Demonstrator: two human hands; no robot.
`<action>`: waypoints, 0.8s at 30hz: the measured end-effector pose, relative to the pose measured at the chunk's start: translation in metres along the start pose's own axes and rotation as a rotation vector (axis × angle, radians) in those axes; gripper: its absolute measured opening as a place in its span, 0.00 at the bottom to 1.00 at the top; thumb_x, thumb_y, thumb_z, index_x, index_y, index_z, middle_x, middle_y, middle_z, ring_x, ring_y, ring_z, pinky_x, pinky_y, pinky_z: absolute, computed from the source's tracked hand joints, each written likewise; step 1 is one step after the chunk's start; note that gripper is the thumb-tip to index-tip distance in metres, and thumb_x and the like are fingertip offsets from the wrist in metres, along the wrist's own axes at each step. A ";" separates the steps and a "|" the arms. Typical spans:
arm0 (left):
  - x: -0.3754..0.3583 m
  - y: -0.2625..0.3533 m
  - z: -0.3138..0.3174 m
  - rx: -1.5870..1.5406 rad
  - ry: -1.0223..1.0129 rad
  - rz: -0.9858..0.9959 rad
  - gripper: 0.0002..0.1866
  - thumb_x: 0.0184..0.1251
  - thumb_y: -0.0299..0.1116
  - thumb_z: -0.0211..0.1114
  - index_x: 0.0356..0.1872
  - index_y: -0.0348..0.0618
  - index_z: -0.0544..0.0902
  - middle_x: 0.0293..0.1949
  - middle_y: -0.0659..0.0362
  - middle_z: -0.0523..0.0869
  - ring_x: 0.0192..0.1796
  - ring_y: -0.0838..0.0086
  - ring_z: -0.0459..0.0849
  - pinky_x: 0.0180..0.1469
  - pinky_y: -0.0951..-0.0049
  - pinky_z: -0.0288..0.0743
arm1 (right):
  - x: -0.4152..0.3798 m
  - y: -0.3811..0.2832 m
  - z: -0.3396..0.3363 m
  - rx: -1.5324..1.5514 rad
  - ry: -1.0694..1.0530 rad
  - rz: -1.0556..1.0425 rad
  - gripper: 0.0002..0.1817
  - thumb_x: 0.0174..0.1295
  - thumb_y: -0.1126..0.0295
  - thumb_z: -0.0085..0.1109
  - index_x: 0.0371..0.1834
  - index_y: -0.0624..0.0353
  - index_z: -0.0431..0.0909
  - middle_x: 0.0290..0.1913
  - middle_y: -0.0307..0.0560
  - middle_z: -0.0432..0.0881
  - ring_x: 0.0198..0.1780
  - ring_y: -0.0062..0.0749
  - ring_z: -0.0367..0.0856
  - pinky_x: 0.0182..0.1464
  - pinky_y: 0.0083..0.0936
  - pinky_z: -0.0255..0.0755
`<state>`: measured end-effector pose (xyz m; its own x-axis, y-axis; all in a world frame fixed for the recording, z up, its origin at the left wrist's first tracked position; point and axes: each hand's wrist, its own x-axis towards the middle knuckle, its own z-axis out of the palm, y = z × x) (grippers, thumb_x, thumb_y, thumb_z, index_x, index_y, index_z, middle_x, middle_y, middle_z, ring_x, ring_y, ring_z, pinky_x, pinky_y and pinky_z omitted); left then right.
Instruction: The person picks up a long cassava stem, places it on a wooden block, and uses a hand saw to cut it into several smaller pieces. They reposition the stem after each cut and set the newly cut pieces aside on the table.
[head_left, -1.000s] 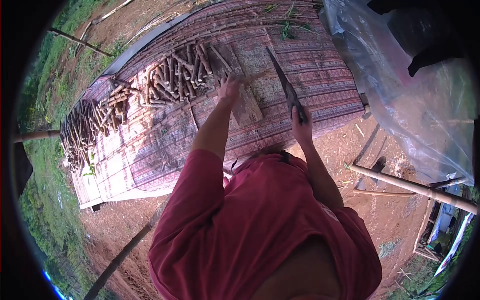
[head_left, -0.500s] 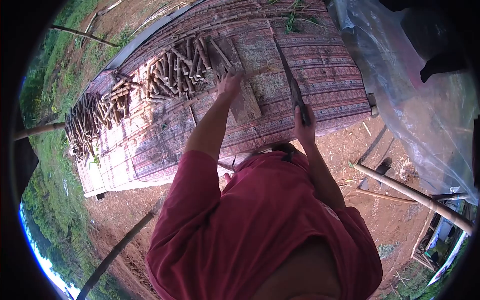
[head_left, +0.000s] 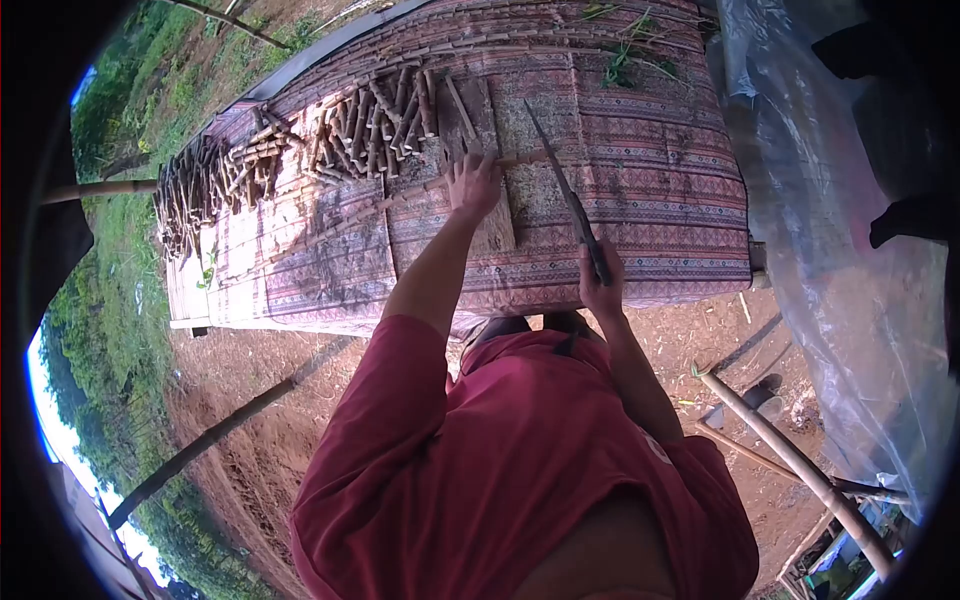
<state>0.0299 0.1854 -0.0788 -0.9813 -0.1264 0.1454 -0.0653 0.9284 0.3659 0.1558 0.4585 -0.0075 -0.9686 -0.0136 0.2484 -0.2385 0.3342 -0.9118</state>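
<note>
My left hand is over a wooden board, its fingers bent down around a long woody stem. The stem crosses the board, with one end sticking out on the right and a long part trailing left over the cloth. In my right hand is the handle of a hand saw; its dark, tapering blade points away from me, just right of the stem's end. The blade's teeth are too small to make out. A short cut stick lies on the board beyond my left hand.
Piles of cut sticks lie left of the board on the patterned cloth. Longer stems stretch along the far edge, near green leaves. Pale crumbs dot the cloth. Plastic sheeting hangs right; a pole slants below it.
My right hand has drawn the saw toward me, and its blade tip is lower and nearer the stem. My left hand stays on the stem at the board. The view has shifted slightly.
</note>
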 end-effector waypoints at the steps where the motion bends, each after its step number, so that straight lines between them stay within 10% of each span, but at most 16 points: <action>1: -0.001 0.001 0.004 0.005 0.069 0.028 0.19 0.75 0.47 0.60 0.64 0.67 0.80 0.60 0.57 0.79 0.68 0.55 0.73 0.75 0.41 0.56 | -0.002 0.001 0.003 -0.014 -0.006 -0.006 0.12 0.73 0.69 0.61 0.33 0.59 0.70 0.24 0.46 0.67 0.23 0.35 0.68 0.27 0.35 0.61; 24: 0.003 0.004 0.018 -0.110 0.083 -0.036 0.20 0.78 0.56 0.54 0.58 0.61 0.85 0.58 0.51 0.77 0.67 0.55 0.70 0.75 0.42 0.49 | -0.033 -0.029 0.058 0.023 0.059 0.181 0.15 0.74 0.66 0.61 0.31 0.60 0.69 0.20 0.40 0.65 0.21 0.21 0.64 0.23 0.28 0.58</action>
<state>0.0233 0.1947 -0.0939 -0.9600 -0.1912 0.2045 -0.0751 0.8796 0.4697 0.1904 0.3943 -0.0081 -0.9902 0.1001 0.0972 -0.0625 0.3044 -0.9505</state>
